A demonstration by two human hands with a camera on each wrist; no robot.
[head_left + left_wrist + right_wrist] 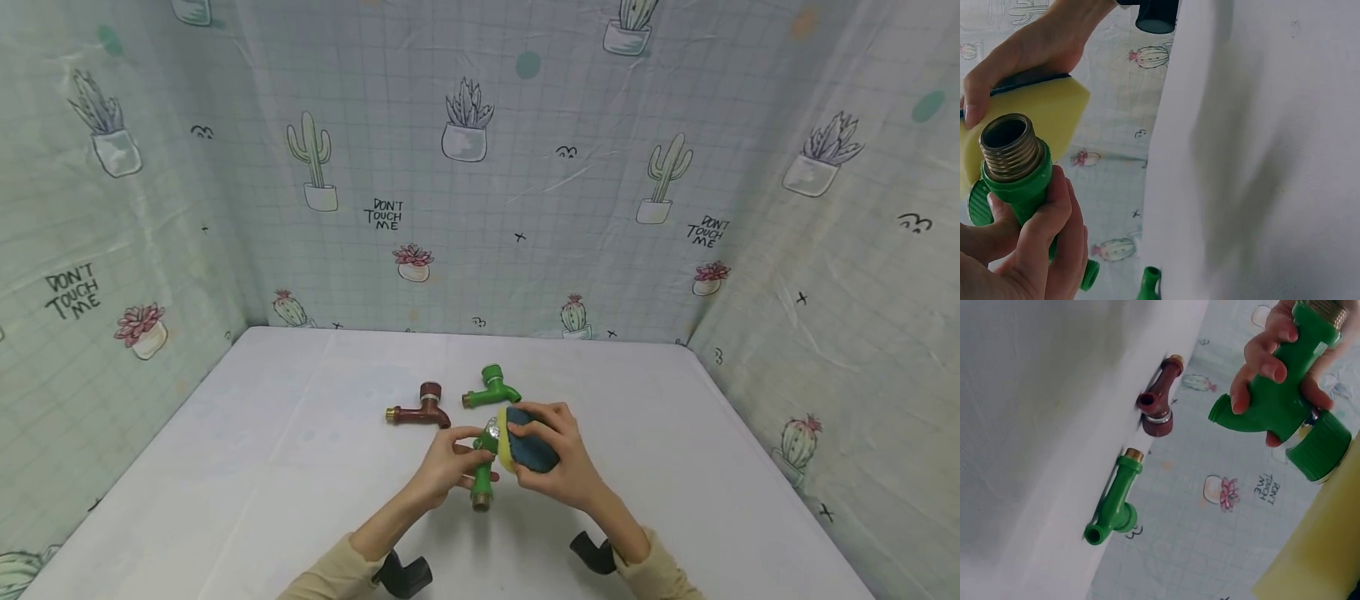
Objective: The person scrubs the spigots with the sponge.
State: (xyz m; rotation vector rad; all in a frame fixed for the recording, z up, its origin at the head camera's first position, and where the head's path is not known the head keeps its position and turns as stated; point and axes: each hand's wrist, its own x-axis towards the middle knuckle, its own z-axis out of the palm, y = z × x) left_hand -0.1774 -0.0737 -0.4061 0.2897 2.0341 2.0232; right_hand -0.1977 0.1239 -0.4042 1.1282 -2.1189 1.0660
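My left hand [448,467] grips a green tap [482,479] above the table, its threaded brass end [1011,150] pointing toward me. My right hand [558,454] holds a sponge [531,440], yellow on one side and dark blue on the other. In the head view the sponge's yellow face is against the tap's knob end. From the right wrist view, the green knob [1319,447] meets the yellow sponge [1316,544], and the left fingers [1266,362] wrap the tap's body. The right hand [1029,56] shows behind the sponge in the left wrist view.
Behind the hands, a brown tap [420,414] and another green tap [491,388] lie on the white table [300,467]. Black wrist-camera parts [405,575] show by the sleeves. Patterned cloth [480,192] hangs at the back and both sides.
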